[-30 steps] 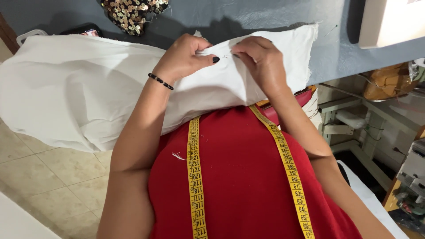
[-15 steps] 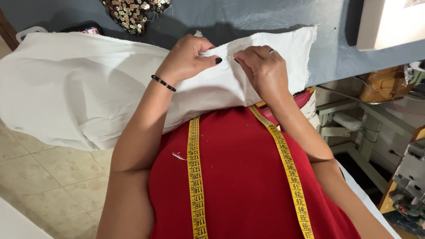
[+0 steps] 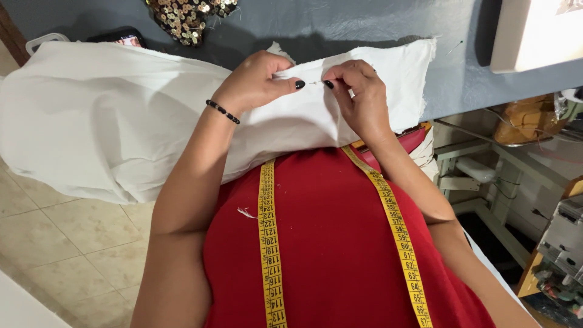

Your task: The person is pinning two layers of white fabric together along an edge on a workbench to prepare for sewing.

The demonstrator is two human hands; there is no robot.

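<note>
1. The white fabric [image 3: 121, 127] lies across the grey tabltop's near edge, or rather the grey tabletop [image 3: 364, 24], and hangs off it toward the tiled floor [image 3: 67, 243]; it serves as the landmark here.
2. The left hand [image 3: 258, 82] rests on the fabric's upper edge, right of its middle, thumb and fingers pinched shut on a fold of the cloth.
3. The right hand [image 3: 361, 97] sits just beside the left, also on the fabric, its fingertips closed on a thin pin [image 3: 314, 82] that spans the small gap between the two thumbs.
4. A black bead bracelet [image 3: 222, 112] circles the left wrist, over the fabric.
5. A yellow tape measure [image 3: 270, 243] hangs over the red top [image 3: 334, 243], below the fabric.
6. A sequinned piece [image 3: 185, 15] lies beyond the fabric on the tabletop.
</note>
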